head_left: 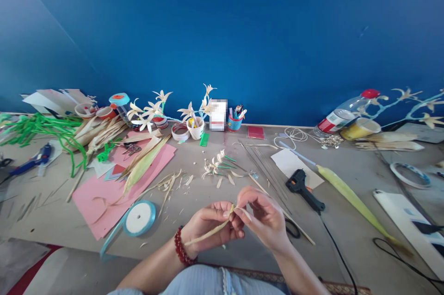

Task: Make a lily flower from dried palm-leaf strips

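My left hand (pixel 213 224) is closed on a narrow strip of dried corn husk (pixel 208 235), whose loose end trails back toward the beaded bracelet (pixel 179 245) on my wrist. Where the strip crosses, a small yellowish knot or fold shows between thumb and fingers. Close against it, my right hand (pixel 265 216) pinches another pale end of the husk strip. Just beyond both hands lie several small husk flowers (pixel 215 164) with green stems. Loose husk scraps (pixel 169 184) are scattered to the left of them.
A ribbon spool (pixel 139 218) lies left of my hands on pink paper (pixel 104 202). To the right are a black glue gun (pixel 303 188) with its cord, thin wires (pixel 267 175) and a corn husk (pixel 350 193). Cups of husk flowers (pixel 196 129) and a bottle (pixel 347 107) line the blue wall.
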